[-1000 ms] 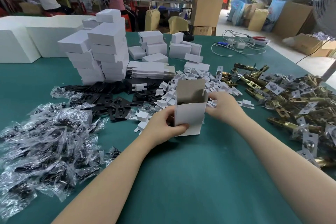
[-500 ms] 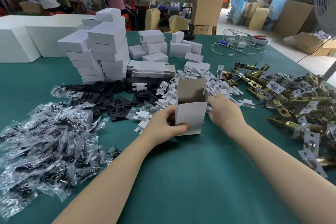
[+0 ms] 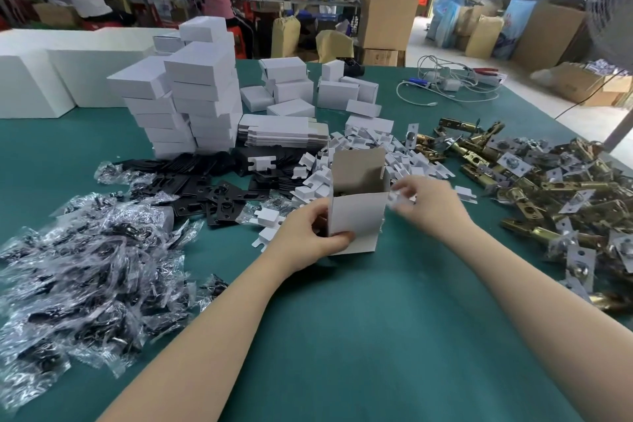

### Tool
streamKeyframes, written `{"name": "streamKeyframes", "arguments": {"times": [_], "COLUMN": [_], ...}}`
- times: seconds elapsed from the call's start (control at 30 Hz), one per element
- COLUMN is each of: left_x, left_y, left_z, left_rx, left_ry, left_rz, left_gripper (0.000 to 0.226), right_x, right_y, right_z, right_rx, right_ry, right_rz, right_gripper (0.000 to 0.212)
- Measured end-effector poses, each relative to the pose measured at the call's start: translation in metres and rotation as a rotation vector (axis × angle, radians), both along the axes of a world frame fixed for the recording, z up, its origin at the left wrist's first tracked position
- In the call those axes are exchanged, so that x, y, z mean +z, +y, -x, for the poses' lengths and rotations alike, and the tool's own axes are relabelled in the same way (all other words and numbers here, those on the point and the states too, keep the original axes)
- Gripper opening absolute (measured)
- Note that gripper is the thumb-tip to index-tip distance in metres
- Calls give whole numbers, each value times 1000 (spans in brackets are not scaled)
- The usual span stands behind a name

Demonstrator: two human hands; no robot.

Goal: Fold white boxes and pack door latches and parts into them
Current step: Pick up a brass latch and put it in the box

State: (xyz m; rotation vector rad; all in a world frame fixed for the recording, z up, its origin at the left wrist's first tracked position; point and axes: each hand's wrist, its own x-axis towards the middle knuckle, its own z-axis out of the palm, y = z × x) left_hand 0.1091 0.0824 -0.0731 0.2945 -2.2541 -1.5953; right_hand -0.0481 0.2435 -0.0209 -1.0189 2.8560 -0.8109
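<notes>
A small white box (image 3: 356, 216) stands upright on the green table (image 3: 359, 336) with its top flap raised. My left hand (image 3: 308, 236) grips its left side near the bottom. My right hand (image 3: 428, 205) is just right of the box, blurred, pinching a small white card insert (image 3: 399, 197) by the box's open top. A heap of white card inserts (image 3: 373, 161) lies behind the box. Brass door latches (image 3: 548, 188) are piled at the right.
Bagged black parts (image 3: 85, 277) cover the left of the table, with black plates (image 3: 212, 188) beyond them. Stacks of closed white boxes (image 3: 191, 96) and flat box blanks (image 3: 284, 134) stand at the back. Cables (image 3: 445, 86) lie far right. People work at a far bench.
My right hand has come back from the heap of inserts toward the box's open top, now holding a white insert. My left hand and the box have stayed put.
</notes>
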Motion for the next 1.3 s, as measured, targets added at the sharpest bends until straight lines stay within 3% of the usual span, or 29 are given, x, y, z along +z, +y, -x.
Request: {"name": "streamKeyframes", "arguments": {"times": [0.1,0.17,0.27,0.37,0.77,0.83,0.9,0.97,1.07,1.17,1.23,1.3], "left_x": [-1,-2,-1,-2,-2,-3,-2,-2,11,46,77,100], "left_y": [-1,-3,-5,-8,-7,-7,-7,-6,4,1,-23,-58], "left_z": [0,0,1,2,1,2,2,-1,-6,-10,-9,-8], "left_rx": [-17,-23,-40,-43,-48,-51,-59,-57,33,309,503,620], "left_ry": [4,2,8,19,10,21,35,52,90,265,421,367], "left_rz": [-14,-27,-73,-120,-174,-176,-157,-116,15,266,196,208], "left_gripper": [42,41,44,47,53,53,51,51,41,32,12,13], "right_x": [28,47,58,57,50,34,15,-6,-40,-56,-57,-57], "right_y": [4,8,12,12,17,16,12,3,-2,-1,0,0], "right_z": [-18,-33,-48,-47,-47,-50,-58,-69,-75,-70,-68,-67], "right_rx": [16,233,461,448,401,315,207,105,123,164,160,163], "right_ry": [2,-120,-24,204,501,429,208,-36,-214,-231,-218,-223], "right_rz": [777,1029,760,423,41,207,478,587,490,398,388,400], "right_gripper": [25,30,28,25,14,21,38,51,46,52,54,53]}}
